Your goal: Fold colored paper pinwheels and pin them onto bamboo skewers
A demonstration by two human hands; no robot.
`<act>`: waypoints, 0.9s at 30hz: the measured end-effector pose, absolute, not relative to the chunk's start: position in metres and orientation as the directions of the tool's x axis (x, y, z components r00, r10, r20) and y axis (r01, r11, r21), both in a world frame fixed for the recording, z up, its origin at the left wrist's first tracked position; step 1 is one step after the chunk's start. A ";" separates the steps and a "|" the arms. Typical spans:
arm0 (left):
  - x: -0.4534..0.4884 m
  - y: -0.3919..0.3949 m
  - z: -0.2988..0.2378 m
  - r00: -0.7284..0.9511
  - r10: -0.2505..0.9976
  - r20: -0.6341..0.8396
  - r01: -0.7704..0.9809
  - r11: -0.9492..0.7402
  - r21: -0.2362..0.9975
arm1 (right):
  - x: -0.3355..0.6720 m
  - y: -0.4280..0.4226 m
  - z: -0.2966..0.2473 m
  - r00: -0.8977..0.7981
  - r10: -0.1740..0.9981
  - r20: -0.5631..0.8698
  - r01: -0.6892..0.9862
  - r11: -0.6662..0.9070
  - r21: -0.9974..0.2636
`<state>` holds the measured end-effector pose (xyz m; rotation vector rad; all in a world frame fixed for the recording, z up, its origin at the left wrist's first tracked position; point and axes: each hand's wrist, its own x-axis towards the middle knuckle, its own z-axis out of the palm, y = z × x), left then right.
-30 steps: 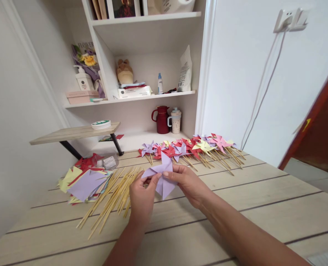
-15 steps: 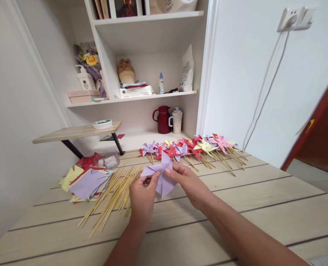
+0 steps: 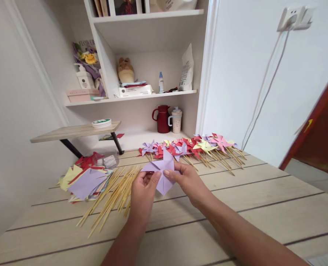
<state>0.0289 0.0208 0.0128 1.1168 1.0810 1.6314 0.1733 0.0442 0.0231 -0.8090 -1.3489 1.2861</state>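
Observation:
A lilac paper pinwheel (image 3: 167, 162) is held above the table between both hands, its blades folded in toward the middle. My left hand (image 3: 143, 192) pinches it from the left, thumb near the centre. From the other side my right hand (image 3: 190, 183) grips it, with the thumb pressed on the middle and the fingers behind. No stick shows on this pinwheel. Just left of my left hand lies a spread of thin wooden sticks (image 3: 111, 201). Beyond the hands rests a row of finished pinwheels on sticks (image 3: 205, 146), in red, lilac, yellow and pink.
Cut paper sheets (image 3: 85, 183) are piled at the left of the slatted table (image 3: 263, 207). Behind them sits a clear plastic container (image 3: 111, 161), beneath a small raised wooden stand (image 3: 78, 131). A dark red jug (image 3: 163, 120) and a cup (image 3: 176, 121) stand at the back.
Both hands stay on the lilac pinwheel, with small shifts of the fingers and a slight turn of the paper. The view has moved very slightly.

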 end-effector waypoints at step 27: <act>0.021 0.022 0.017 -0.251 0.961 0.120 -0.386 -0.213 0.898 | 0.176 0.042 0.017 -0.192 0.840 0.508 -0.022 0.514 -0.858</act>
